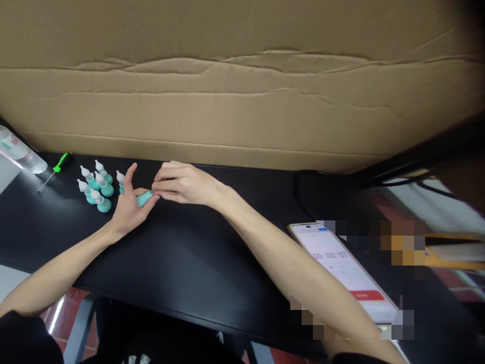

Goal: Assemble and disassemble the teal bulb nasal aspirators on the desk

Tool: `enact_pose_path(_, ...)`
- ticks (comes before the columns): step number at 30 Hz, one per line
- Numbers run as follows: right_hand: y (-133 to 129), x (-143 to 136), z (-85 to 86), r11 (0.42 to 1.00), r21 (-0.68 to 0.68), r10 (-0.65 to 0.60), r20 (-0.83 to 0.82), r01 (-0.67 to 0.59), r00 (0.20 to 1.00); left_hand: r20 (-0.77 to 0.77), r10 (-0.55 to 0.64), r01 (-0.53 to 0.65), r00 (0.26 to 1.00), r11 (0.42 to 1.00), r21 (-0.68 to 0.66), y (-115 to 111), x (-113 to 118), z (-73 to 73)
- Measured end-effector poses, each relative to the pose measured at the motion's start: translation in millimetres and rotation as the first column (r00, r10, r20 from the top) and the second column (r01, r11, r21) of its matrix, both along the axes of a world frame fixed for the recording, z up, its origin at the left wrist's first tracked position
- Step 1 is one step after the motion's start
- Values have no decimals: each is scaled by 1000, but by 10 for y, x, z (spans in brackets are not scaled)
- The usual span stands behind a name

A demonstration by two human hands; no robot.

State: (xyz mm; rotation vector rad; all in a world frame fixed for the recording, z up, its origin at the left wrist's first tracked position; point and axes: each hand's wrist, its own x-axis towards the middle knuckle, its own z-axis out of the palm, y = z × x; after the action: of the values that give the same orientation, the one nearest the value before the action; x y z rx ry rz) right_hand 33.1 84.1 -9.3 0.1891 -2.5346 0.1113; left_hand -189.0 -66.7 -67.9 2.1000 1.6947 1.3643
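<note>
Near edge: dark sleeve (28, 338) was seen lower left; red tiled floor (56, 316) was visible below the black worktop (189, 263). Phone (364, 278) was laid face up on the worktop at right, partly covered by the right forearm (288, 258); 00:00:07 was displayed on its screen. Patch beside the phone was pixelated.

Mid worktop, left of centre: teal bulb (144, 198) was held between both hands. Its body was grasped by the left grip (130, 211), one finger raised clear. Its right end was pinched by fingertips of the right grip (184, 183); detail at the pinch was too small to be made out.

Just beyond the left grip, a white-tipped bulb (120, 177) was partly hidden by it. Further left, five similar bulbs (104, 205) were clustered, tips up. Screwdriver (56, 169) was laid left of the cluster, green-and-black handle pointed away. Clear bottle (34, 163) was seen at far left.

Back: worktop was backed by creased cardboard (227, 116).
</note>
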Motion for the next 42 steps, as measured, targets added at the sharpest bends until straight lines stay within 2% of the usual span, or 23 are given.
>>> enact_pose_path(3, -12, -4, 6, 1000, 11, 11, -5, -11, 1000, -40, -60, 61, 997, 998, 34, 4, -7, -21)
enact_pose_path(8, -79, -19, 92, 1000, -11, -9, 157, 11, 988, -157, -96, 104, 983, 994, 45, -18, -24, -21)
enact_pose_path(14, -194, 3, 283, 983, -161, -27, 365, 91, 930, -350, -169, 203, 921, 977, 63, -30, -80, 18)
enact_pose_path(16, -250, 11, 365, 981, -133, -71, 418, 138, 906, -377, -170, 220, 911, 971, 91, -29, -70, 33)
enact_pose_path(21, -421, -10, 589, 970, 32, -220, 548, 243, 807, -449, -143, 225, 882, 965, 135, -20, -23, 81)
enact_pose_path(26, -528, -38, 728, 951, 132, -300, 623, 281, 723, -495, -136, 243, 858, 957, 159, -5, -20, 101)
enact_pose_path(29, -559, -57, 734, 943, 207, -332, 635, 261, 698, -518, -114, 229, 847, 959, 164, -5, -12, 109)
enact_pose_path(33, -578, -99, 674, 926, 320, -362, 597, 201, 716, -437, -155, 230, 886, 965, 123, -8, 11, 139)
enact_pose_path(38, -518, -128, 532, 927, 318, -347, 528, 198, 776, -438, -152, 227, 886, 966, 123, 2, -17, 157)
enact_pose_path(42, -460, -166, 409, 928, 309, -346, 515, 207, 784, -467, -144, 237, 873, 961, 146, 14, -60, 147)
